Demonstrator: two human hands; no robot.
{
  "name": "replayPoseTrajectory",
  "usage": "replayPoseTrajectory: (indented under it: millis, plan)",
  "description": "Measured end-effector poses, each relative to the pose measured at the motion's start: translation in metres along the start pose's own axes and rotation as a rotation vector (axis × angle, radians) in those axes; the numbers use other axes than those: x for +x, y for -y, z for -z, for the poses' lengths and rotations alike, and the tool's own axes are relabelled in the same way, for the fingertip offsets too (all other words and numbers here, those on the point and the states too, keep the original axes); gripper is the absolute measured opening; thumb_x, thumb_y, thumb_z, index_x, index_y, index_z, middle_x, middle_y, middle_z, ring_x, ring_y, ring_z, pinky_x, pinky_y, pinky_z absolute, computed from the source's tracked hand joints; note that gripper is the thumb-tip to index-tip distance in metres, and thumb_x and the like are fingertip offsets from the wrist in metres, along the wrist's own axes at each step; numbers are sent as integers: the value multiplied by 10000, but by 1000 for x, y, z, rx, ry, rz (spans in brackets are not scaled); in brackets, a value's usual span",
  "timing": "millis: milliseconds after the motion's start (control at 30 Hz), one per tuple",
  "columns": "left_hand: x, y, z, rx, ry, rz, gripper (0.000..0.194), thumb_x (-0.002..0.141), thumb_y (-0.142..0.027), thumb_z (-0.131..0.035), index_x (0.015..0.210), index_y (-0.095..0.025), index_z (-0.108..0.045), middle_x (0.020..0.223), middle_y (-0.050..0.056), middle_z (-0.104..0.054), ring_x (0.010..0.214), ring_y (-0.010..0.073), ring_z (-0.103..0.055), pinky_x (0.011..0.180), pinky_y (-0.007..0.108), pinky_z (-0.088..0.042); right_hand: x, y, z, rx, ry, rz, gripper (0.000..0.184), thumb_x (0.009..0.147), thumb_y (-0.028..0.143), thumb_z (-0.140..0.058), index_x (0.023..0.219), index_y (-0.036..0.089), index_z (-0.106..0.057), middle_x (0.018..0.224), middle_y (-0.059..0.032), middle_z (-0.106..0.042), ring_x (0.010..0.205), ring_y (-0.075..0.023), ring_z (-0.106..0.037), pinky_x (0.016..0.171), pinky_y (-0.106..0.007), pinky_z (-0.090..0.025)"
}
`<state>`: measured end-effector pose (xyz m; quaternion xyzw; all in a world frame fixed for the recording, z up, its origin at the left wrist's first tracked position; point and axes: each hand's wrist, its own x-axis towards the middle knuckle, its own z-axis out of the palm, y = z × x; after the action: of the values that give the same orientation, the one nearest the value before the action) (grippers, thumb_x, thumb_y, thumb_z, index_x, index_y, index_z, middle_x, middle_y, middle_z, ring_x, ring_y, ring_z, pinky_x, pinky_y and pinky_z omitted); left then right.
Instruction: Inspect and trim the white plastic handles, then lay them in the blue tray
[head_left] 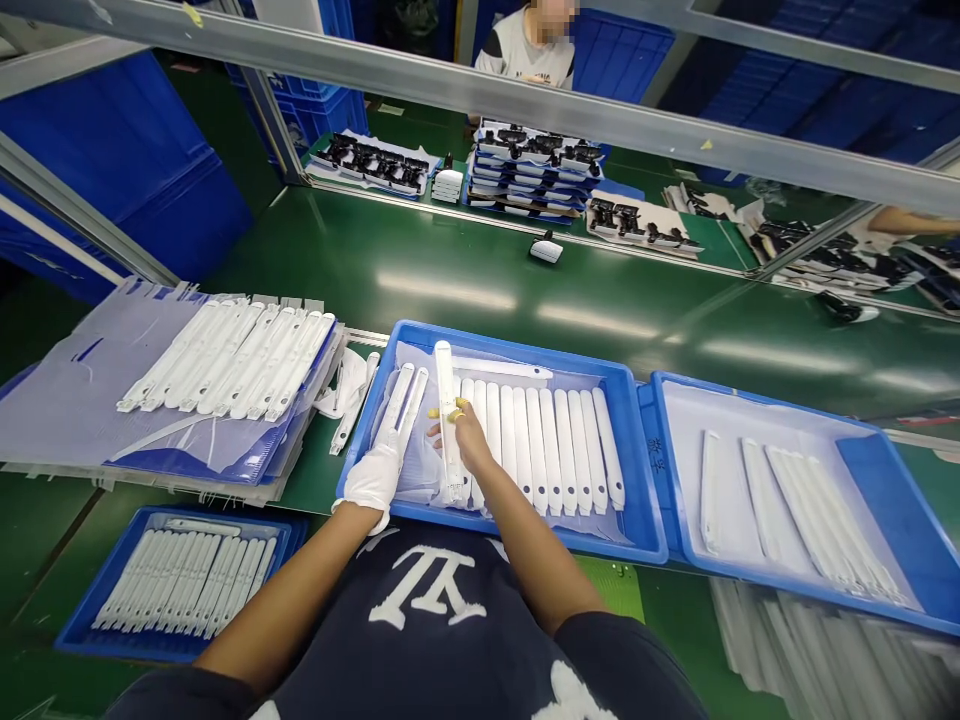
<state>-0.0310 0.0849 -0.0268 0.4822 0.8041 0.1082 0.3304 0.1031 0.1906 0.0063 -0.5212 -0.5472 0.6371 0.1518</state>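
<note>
My right hand [466,432], with yellow finger cots, is closed on a long white plastic part [447,400] standing on end in the middle blue tray [637,450]. My left hand [375,478], in a white glove, is wrapped around two thin white strips [405,400] at the tray's left side. A row of several white parts [555,440] lies side by side in the tray to the right of my hands.
Another blue tray [870,450] with thin white strips stands on the right. Stacked clear sheets with white parts [232,360] lie at left; a low blue tray [180,580] sits below. A person works across the green conveyor [465,270] behind trays of black parts [532,165].
</note>
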Motion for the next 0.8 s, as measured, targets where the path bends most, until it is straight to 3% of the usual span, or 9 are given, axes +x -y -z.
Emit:
replayPoseTrajectory:
  millis: [100,233,300,433,567,800]
  plan:
    - [-10,-12,5,-89,17,-33,464,995,-362,-582,1408,-156,-537,1218,138,-671,1057,270,-684,937,471,-556,-19,15,2,245,35,77,362,1031,375,-281,1262,175,-475,860,-37,-693,571,-133,-603,520,-269,-516]
    - [-43,-28,20,-222,103,-190,461,1015,-367,-471,1412,-161,-579,1158,135,-717,1125,298,-672,994,425,-526,-49,32,4,414,51,208,514,910,637,-529,1182,202,-563,699,36,-616,453,-82,-466,469,-232,-451]
    - [-62,-34,25,-325,199,-285,464,1014,-444,-443,1366,-202,-626,1143,103,-738,1117,292,-671,996,418,-531,-63,37,4,478,78,287,557,853,652,-628,1198,219,-564,684,55,-605,444,-76,-464,456,-228,-444]
    - [-89,-42,23,-591,445,-426,350,909,-474,-624,1125,-219,-728,1112,87,-748,1065,313,-660,1029,403,-489,-87,44,3,599,190,413,559,856,624,-672,1245,244,-545,682,67,-594,430,-73,-458,410,-219,-419]
    - [-99,-43,18,-594,461,-435,311,886,-476,-644,1032,-211,-718,1046,77,-743,980,309,-656,966,387,-511,-102,48,3,620,242,456,556,881,637,-640,1265,245,-558,640,83,-518,413,-58,-389,398,-200,-374]
    - [-113,-38,22,-617,574,-401,344,896,-540,-612,929,-201,-664,886,38,-702,830,218,-612,833,330,-558,-114,58,6,724,353,542,641,931,720,-467,1295,211,-605,591,67,-462,424,-77,-344,418,-217,-348]
